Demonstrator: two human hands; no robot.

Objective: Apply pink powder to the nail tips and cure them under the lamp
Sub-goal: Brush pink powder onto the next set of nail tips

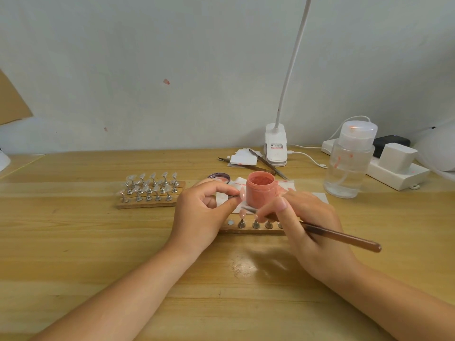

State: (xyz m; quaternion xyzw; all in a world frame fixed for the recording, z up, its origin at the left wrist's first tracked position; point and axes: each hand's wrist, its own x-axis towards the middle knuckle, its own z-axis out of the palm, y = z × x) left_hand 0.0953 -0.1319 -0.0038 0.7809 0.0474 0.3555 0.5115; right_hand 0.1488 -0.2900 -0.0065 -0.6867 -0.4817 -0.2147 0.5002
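Two hands busy: right hand (312,225) hides brush (342,236) middle, near rack's (248,230) end.

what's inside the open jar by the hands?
The open jar holds pink powder, visible through its mouth and filling it close to the rim. How deep the powder goes cannot be judged. The right hand and its brush cover the jar's lower front.

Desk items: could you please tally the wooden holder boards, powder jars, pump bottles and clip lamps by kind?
Wooden holder boards: 2, far and near
Powder jar: 1
Pump bottle: 1
Clip lamp: 1
Total: 5
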